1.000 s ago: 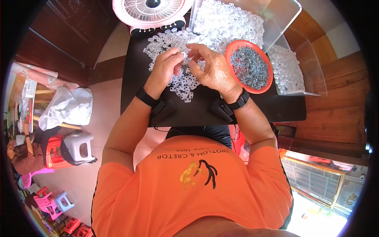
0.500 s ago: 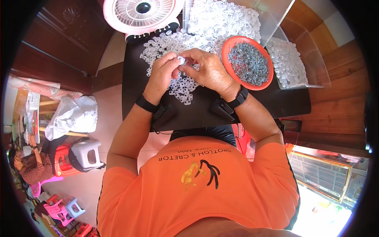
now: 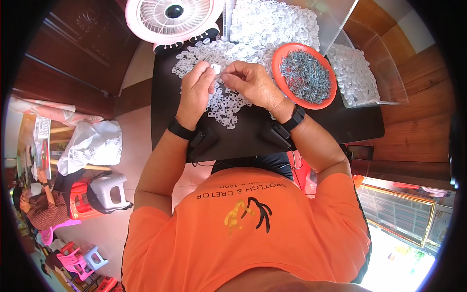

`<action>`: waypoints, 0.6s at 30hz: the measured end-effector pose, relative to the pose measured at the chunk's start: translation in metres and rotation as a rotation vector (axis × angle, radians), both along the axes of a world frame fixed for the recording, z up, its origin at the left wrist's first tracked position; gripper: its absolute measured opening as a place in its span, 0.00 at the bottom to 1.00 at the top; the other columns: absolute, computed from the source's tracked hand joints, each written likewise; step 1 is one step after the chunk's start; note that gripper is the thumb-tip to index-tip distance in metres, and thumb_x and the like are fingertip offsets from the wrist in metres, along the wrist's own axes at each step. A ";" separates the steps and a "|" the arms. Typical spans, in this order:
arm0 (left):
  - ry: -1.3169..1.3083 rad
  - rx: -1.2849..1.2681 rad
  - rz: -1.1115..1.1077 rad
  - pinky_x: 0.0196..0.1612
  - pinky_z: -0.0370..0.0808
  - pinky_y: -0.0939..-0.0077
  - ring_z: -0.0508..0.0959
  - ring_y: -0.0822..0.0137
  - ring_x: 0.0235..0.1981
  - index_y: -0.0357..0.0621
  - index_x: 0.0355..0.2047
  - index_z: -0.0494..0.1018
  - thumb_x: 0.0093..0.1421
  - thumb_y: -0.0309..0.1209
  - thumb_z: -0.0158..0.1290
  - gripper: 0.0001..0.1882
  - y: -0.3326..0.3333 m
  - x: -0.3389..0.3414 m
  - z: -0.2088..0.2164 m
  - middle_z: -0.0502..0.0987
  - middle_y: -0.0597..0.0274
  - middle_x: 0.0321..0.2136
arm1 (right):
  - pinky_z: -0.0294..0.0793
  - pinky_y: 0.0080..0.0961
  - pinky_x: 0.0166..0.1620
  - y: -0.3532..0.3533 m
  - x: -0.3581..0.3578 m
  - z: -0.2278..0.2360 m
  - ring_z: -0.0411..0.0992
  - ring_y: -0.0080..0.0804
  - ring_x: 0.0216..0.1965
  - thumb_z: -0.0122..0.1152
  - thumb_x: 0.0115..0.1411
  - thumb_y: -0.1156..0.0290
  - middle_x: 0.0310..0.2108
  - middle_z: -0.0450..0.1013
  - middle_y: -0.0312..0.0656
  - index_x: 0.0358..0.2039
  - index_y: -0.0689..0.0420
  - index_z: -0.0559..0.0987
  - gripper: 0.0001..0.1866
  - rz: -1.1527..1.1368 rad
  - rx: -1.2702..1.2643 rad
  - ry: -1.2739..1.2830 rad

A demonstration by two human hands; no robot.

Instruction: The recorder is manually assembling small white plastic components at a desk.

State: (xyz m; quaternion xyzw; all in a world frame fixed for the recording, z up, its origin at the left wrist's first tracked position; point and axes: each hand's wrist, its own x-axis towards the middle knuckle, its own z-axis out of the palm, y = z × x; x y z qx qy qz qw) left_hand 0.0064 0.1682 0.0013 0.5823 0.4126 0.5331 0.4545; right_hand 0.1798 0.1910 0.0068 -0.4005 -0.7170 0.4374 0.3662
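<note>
Between the thumb and fingers of my left hand (image 3: 195, 93) is a small white plastic piece (image 3: 215, 68) with a hole in it. My right hand (image 3: 254, 86) is pinched closed just to its right, slightly apart; whatever its fingertips hold is too small to make out. Under and around both hands, similar loose white pieces (image 3: 226, 108) lie scattered on the dark table (image 3: 233, 143). Close to the right wrist stands a round orange-red plate (image 3: 332, 82), heaped with thin grey metal nails or screws (image 3: 306, 78).
A pink-and-white fan (image 3: 172, 19) stands at the back left. White pieces make a large heap (image 3: 272, 22) at the back; a clear bin (image 3: 384, 103) at the right holds more. Black devices (image 3: 203, 141) sit by my wrists. Behind on the left are stools (image 3: 109, 192) and another person (image 3: 46, 207).
My hands have drawn slightly apart. The left hand has shifted a little left and up with the white piece, which now shows more fully; the right fingertips have come away from it.
</note>
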 end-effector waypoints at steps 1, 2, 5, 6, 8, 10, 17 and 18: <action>0.035 0.007 0.014 0.24 0.62 0.84 0.63 0.79 0.20 0.39 0.30 0.68 0.64 0.33 0.44 0.11 0.000 0.000 0.000 0.65 0.69 0.18 | 0.72 0.16 0.33 0.002 -0.002 -0.001 0.69 0.15 0.27 0.60 0.59 0.69 0.25 0.74 0.34 0.36 0.63 0.77 0.10 0.067 -0.121 0.102; 0.069 0.014 0.028 0.24 0.62 0.84 0.63 0.79 0.20 0.39 0.30 0.67 0.64 0.33 0.44 0.10 0.000 0.000 -0.001 0.65 0.70 0.18 | 0.72 0.16 0.33 0.001 -0.002 -0.002 0.69 0.15 0.27 0.60 0.59 0.69 0.25 0.74 0.34 0.36 0.63 0.77 0.10 0.069 -0.122 0.104; 0.205 0.076 0.065 0.24 0.61 0.83 0.62 0.79 0.20 0.39 0.30 0.67 0.64 0.32 0.44 0.10 0.001 -0.001 -0.004 0.64 0.69 0.17 | 0.71 0.14 0.34 -0.002 -0.002 0.006 0.70 0.16 0.28 0.58 0.61 0.68 0.25 0.74 0.33 0.34 0.62 0.77 0.10 0.131 -0.257 0.223; 0.205 0.075 0.065 0.24 0.61 0.83 0.62 0.79 0.20 0.39 0.30 0.67 0.64 0.32 0.44 0.10 0.002 -0.002 -0.004 0.64 0.69 0.17 | 0.71 0.14 0.33 -0.003 -0.002 0.009 0.70 0.16 0.27 0.58 0.61 0.68 0.25 0.74 0.34 0.34 0.62 0.77 0.10 0.128 -0.284 0.215; 0.267 0.132 0.066 0.23 0.61 0.82 0.62 0.79 0.20 0.38 0.29 0.67 0.64 0.31 0.44 0.09 0.002 -0.002 -0.004 0.65 0.69 0.17 | 0.71 0.14 0.33 -0.003 -0.002 0.008 0.70 0.16 0.27 0.58 0.61 0.67 0.25 0.74 0.34 0.34 0.62 0.77 0.10 0.120 -0.311 0.208; 0.238 0.118 0.057 0.22 0.61 0.78 0.62 0.77 0.18 0.38 0.28 0.66 0.64 0.32 0.45 0.10 0.000 0.001 0.000 0.64 0.67 0.15 | 0.72 0.14 0.29 0.001 -0.002 0.002 0.71 0.17 0.24 0.59 0.59 0.68 0.24 0.74 0.35 0.32 0.62 0.78 0.09 0.091 -0.346 0.259; 0.263 0.131 0.008 0.20 0.61 0.76 0.63 0.76 0.17 0.39 0.27 0.64 0.63 0.32 0.46 0.10 0.000 0.002 -0.001 0.64 0.66 0.14 | 0.69 0.13 0.27 0.001 -0.001 0.001 0.70 0.17 0.23 0.57 0.57 0.69 0.22 0.73 0.35 0.28 0.61 0.76 0.08 0.080 -0.319 0.228; 0.262 0.129 0.006 0.20 0.61 0.76 0.63 0.76 0.17 0.39 0.27 0.64 0.63 0.32 0.46 0.10 -0.001 0.004 -0.001 0.64 0.66 0.14 | 0.68 0.13 0.26 0.001 0.000 0.003 0.69 0.17 0.22 0.57 0.56 0.69 0.21 0.72 0.34 0.27 0.61 0.76 0.08 0.074 -0.311 0.216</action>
